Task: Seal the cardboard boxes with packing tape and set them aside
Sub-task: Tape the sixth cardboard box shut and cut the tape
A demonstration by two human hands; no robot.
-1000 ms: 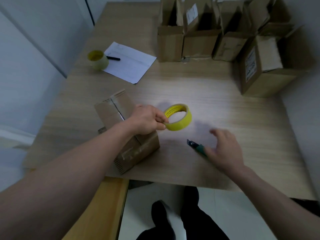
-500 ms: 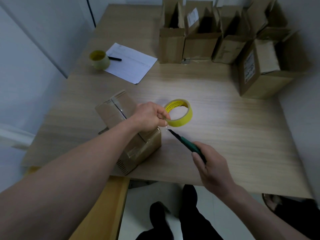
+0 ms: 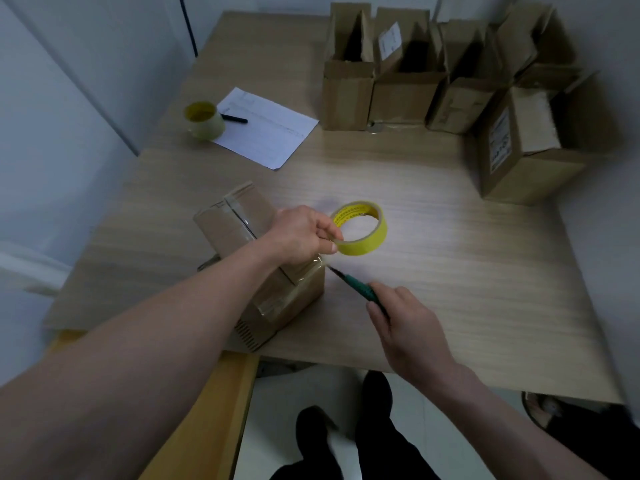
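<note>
Our left hand (image 3: 301, 237) pinches the tape roll (image 3: 360, 232) over the taped box (image 3: 263, 265). Right hand (image 3: 405, 323) clenches the cutter (image 3: 356, 289), tip just below the roll. We can't see inside the box.

left hand (image 3: 300, 237) — fingers pinched | right hand (image 3: 408, 327) — curled, gripping

— Where does your one camera sit?
— On your head, tilted forward and down, close over the pale wooden tabletop (image 3: 433, 271), your forearms reaching in from below.
</note>
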